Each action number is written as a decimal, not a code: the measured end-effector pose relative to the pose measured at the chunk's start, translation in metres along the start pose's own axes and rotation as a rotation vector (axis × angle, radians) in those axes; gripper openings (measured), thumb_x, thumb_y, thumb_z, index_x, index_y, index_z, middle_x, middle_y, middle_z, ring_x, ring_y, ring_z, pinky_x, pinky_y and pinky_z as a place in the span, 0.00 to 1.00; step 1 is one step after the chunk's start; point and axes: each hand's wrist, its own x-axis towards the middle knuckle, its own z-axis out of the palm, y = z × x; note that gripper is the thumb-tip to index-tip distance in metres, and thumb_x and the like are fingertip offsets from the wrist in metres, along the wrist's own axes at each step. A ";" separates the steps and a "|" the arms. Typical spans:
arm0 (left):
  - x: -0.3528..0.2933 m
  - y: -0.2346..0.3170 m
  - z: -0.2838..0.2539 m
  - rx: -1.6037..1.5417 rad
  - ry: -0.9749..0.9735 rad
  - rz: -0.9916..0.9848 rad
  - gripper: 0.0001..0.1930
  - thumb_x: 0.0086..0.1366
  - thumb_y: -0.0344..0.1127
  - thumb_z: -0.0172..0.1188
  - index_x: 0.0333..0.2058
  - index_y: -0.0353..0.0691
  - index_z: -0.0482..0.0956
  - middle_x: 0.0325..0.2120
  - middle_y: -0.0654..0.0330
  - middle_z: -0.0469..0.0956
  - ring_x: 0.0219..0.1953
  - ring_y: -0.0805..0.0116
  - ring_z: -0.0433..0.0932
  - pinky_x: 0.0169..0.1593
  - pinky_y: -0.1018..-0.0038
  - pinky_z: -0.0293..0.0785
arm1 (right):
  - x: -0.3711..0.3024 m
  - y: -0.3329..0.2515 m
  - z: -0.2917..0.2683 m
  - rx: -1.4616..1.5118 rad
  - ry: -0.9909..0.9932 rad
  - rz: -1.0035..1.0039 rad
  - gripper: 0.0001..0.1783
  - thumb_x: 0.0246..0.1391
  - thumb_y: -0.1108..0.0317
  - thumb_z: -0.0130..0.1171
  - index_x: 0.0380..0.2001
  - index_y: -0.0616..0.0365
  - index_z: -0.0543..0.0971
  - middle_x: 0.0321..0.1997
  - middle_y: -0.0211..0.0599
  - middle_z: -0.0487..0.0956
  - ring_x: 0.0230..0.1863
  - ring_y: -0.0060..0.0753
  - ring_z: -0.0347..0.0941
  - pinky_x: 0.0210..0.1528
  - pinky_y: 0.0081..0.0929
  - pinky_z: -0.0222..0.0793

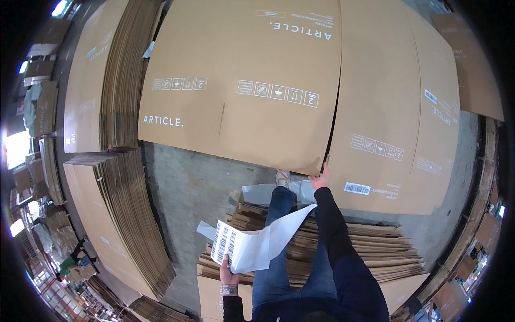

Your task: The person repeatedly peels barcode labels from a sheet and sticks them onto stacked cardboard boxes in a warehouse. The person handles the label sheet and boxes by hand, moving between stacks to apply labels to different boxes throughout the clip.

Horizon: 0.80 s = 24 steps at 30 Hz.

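My left hand (229, 272) grips a white strip of barcode labels (249, 249), its fingers closed on the lower edge. The strip runs curling across my legs, and its far end lies beside my right wrist. Ahead, my right hand (321, 178) is at the near corner of a large flattened cardboard box (241, 64), closed around its edge, one finger pointing up along the narrow gap. Another flattened box (375, 102) lies just right of that gap, with a white barcode label (357, 188) on its near part.
Stacks of flattened boxes stand on the left (126, 80) and nearer left (129, 214). Below my legs is a further stack of cardboard (375, 252). Clear plastic film (257, 194) lies on the concrete floor (179, 177) by my foot. A person in green (70, 263) is far left.
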 end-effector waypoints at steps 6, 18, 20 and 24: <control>0.010 0.004 0.009 -0.043 -0.050 -0.140 0.21 0.65 0.38 0.48 0.54 0.37 0.63 0.49 0.56 0.71 0.50 0.61 0.71 0.53 0.61 0.67 | -0.003 0.015 -0.011 0.186 0.049 -0.151 0.24 0.44 0.47 0.60 0.40 0.49 0.71 0.44 0.29 0.67 0.43 0.28 0.61 0.42 0.27 0.65; -0.007 0.008 0.035 0.183 -0.021 -0.018 0.22 0.62 0.39 0.52 0.54 0.40 0.64 0.48 0.58 0.72 0.49 0.61 0.72 0.50 0.59 0.69 | -0.169 -0.083 0.038 -1.052 -0.255 -0.167 0.18 0.42 0.62 0.66 0.38 0.59 0.79 0.33 0.30 0.78 0.30 0.18 0.72 0.31 0.17 0.67; -0.008 0.009 0.042 0.202 -0.059 -0.054 0.22 0.63 0.40 0.50 0.54 0.40 0.64 0.48 0.57 0.72 0.49 0.60 0.72 0.51 0.58 0.69 | -0.217 -0.097 0.050 -0.934 -0.446 -0.317 0.16 0.43 0.66 0.65 0.35 0.63 0.79 0.31 0.30 0.79 0.30 0.18 0.73 0.34 0.18 0.67; -0.011 0.008 0.064 0.234 -0.142 0.000 0.23 0.62 0.38 0.53 0.53 0.36 0.64 0.48 0.56 0.72 0.49 0.61 0.71 0.50 0.60 0.69 | -0.294 -0.137 0.064 -0.752 -0.537 -0.449 0.14 0.44 0.71 0.63 0.37 0.65 0.78 0.34 0.32 0.80 0.34 0.19 0.74 0.36 0.17 0.67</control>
